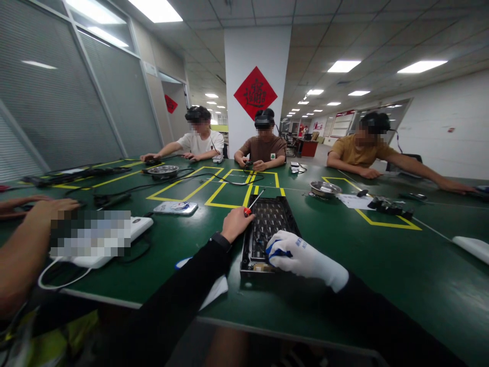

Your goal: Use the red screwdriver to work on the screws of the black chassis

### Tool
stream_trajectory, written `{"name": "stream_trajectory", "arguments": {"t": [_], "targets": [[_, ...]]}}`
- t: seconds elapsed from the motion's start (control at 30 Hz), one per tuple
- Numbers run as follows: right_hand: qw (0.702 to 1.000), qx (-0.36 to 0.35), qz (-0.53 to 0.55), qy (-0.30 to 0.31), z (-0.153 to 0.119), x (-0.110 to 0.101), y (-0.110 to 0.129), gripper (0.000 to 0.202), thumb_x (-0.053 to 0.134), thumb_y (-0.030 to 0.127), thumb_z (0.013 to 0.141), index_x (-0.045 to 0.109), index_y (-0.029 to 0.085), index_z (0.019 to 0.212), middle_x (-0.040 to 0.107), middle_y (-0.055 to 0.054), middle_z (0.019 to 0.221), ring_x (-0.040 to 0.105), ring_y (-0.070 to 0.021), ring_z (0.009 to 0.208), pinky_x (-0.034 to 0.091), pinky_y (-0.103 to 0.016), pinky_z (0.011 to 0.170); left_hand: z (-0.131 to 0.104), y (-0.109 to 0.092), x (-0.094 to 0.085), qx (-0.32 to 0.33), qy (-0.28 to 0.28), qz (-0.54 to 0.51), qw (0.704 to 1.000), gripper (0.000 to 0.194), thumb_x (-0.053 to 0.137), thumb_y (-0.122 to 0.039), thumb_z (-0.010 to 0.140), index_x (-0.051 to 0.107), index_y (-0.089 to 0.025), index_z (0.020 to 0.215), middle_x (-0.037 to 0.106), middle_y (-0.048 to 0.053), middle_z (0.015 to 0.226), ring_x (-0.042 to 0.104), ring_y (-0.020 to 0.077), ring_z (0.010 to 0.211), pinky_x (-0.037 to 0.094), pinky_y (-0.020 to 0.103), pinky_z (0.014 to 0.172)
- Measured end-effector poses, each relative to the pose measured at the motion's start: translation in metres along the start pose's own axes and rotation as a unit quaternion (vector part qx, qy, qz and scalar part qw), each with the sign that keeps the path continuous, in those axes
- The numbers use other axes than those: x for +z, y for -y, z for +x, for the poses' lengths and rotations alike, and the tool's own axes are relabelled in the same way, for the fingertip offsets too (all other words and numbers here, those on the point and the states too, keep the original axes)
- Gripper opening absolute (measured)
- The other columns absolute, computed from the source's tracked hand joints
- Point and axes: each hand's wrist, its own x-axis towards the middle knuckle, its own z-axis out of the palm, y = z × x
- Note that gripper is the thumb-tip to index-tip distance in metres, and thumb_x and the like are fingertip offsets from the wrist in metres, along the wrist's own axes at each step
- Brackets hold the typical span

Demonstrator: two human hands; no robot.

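Note:
A black rectangular casing (270,211) lies on the green table in front of me, with rows of small silvery pieces inside and a tan strip at its near end. My left hand (236,224), bare and with a dark band at the wrist, is closed around a screwdriver (248,210). The red handle shows at the fingers, and the thin shaft points up and away over the casing's far left part. My right hand (286,251) wears a white glove with blue fingertips. Its fingers curl down over the casing's near right part, and what they pinch is hidden.
A white power strip (139,224) lies to the left beside another person's arm (19,250). Beyond are a phone (175,207), a metal bowl (163,172) and cables. A second metal bowl (324,189) and black parts (391,207) stand right. Several people sit around the table.

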Motion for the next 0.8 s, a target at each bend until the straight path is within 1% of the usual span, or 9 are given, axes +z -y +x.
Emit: {"name": "stream_trajectory", "arguments": {"t": [0.27,0.5,0.8], "targets": [[1.0,0.021,-0.02,-0.001,0.0014,-0.0012,0.006,0.022,0.055,0.038,0.079,0.064,0.018,0.079,0.058,-0.004,0.091,0.051,-0.0152,0.088,0.041,-0.029,0.08,0.0001,-0.0002,0.0003,-0.001,-0.006,-0.001,1.0,0.034,0.048,-0.052,0.076,0.057,-0.02,0.079,0.064,0.007,0.085,0.059,0.021,0.079,0.038,0.025,0.061],[0.999,0.05,-0.019,-0.007,0.0019,-0.0013,0.0093,0.022,0.057,0.038,0.078,0.065,0.018,0.077,0.058,-0.004,0.091,0.051,-0.0147,0.087,0.04,-0.028,0.079,0.0003,0.0001,-0.0001,0.001,-0.005,-0.005,1.0,0.033,0.049,-0.051,0.077,0.057,-0.019,0.079,0.063,0.007,0.084,0.059,0.0206,0.079,0.038,0.025,0.061],[0.999,0.029,-0.038,-0.007,0.0014,0.0026,0.003,0.024,0.061,0.042,0.074,0.066,0.019,0.077,0.059,-0.003,0.088,0.052,-0.0149,0.085,0.041,-0.028,0.078,0.001,0.0002,0.0014,0.007,-0.003,0.004,1.0,0.033,0.048,-0.051,0.077,0.057,-0.019,0.08,0.063,0.006,0.085,0.059,0.0192,0.079,0.037,0.023,0.062]]}}
